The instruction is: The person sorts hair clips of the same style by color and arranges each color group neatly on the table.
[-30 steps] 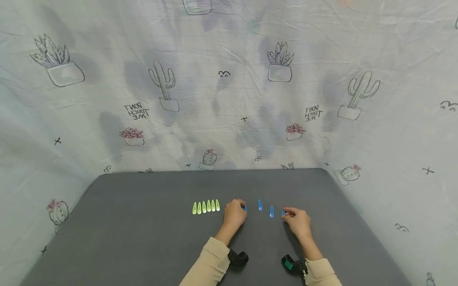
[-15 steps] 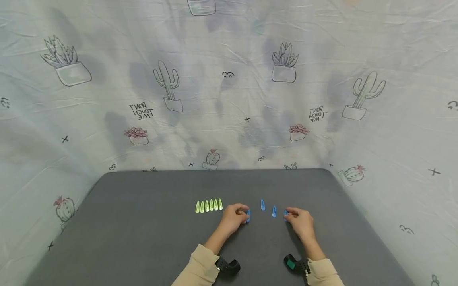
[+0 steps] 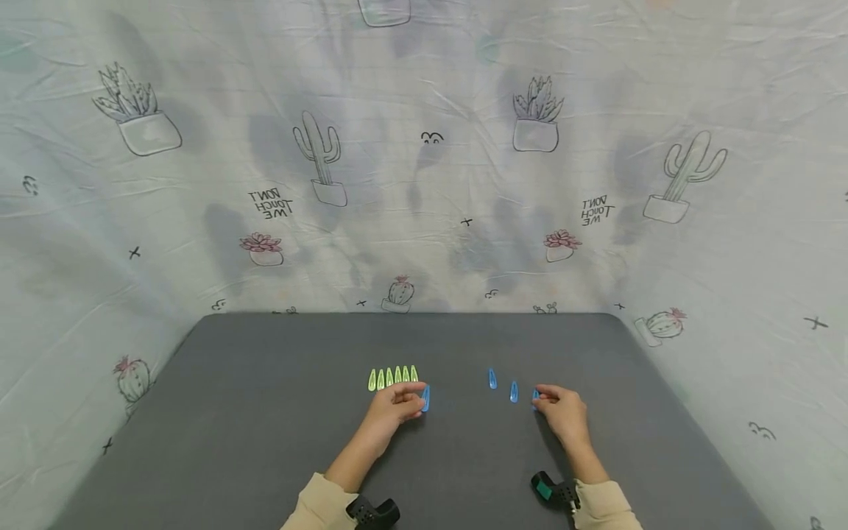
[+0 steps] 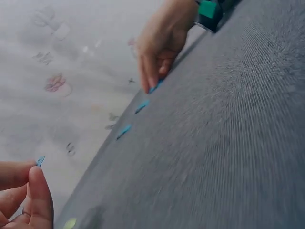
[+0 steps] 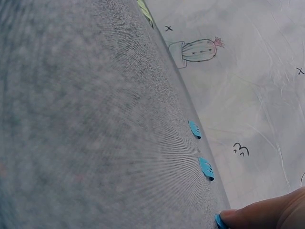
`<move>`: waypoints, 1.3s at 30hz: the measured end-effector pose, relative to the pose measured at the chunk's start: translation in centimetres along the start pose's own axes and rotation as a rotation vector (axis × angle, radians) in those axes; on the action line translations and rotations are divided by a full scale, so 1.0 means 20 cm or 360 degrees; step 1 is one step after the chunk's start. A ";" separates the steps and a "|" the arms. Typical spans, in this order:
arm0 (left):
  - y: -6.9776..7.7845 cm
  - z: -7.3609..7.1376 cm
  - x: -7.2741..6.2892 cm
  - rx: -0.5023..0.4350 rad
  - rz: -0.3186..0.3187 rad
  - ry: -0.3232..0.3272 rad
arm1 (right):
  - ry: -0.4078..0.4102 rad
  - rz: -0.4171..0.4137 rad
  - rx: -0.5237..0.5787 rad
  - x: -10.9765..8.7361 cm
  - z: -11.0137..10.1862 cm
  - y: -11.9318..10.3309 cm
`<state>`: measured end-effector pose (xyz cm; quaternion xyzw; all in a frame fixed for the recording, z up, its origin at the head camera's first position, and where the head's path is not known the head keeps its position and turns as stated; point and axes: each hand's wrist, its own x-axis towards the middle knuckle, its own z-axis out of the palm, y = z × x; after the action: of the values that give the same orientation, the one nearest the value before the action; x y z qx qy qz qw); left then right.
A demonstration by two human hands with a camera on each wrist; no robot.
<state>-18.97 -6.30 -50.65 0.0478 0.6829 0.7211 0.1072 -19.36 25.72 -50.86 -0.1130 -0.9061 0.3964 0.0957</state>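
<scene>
My left hand [image 3: 387, 412] pinches a blue snap hair clip [image 3: 426, 398] between thumb and fingertips. In the left wrist view that clip [image 4: 40, 161] stands up above the fingertips, off the table. Just beyond the hand lies a row of several yellow-green hair clips [image 3: 389, 377], their lower ends partly covered by it. My right hand [image 3: 566, 416] pinches another blue hair clip [image 3: 535, 398] at the table surface; fingers hide part of it. Two more blue clips lie to its left, a nearer one [image 3: 514, 391] and a farther one [image 3: 492, 378].
Everything lies on a dark grey table [image 3: 265, 427]. A pale cloth backdrop [image 3: 424, 184] with cactus drawings rises along its back and sides. Black straps with camera housings sit on both wrists, the left one [image 3: 372, 513] and the right one [image 3: 555, 491].
My left hand has taken up a blue clip and carried it left, close to the yellow-green row. The right hand stays at its clip. The head view has turned slightly left.
</scene>
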 end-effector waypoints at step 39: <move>-0.05 -0.31 -0.15 0.1309 0.0334 0.0587 | 0.0013 0.0017 -0.0010 0.00 0.00 0.02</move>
<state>-17.29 -12.92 -51.72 0.0263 0.9114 0.3936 -0.1175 -19.29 26.08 -51.17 -0.1198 -0.9063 0.3935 0.0968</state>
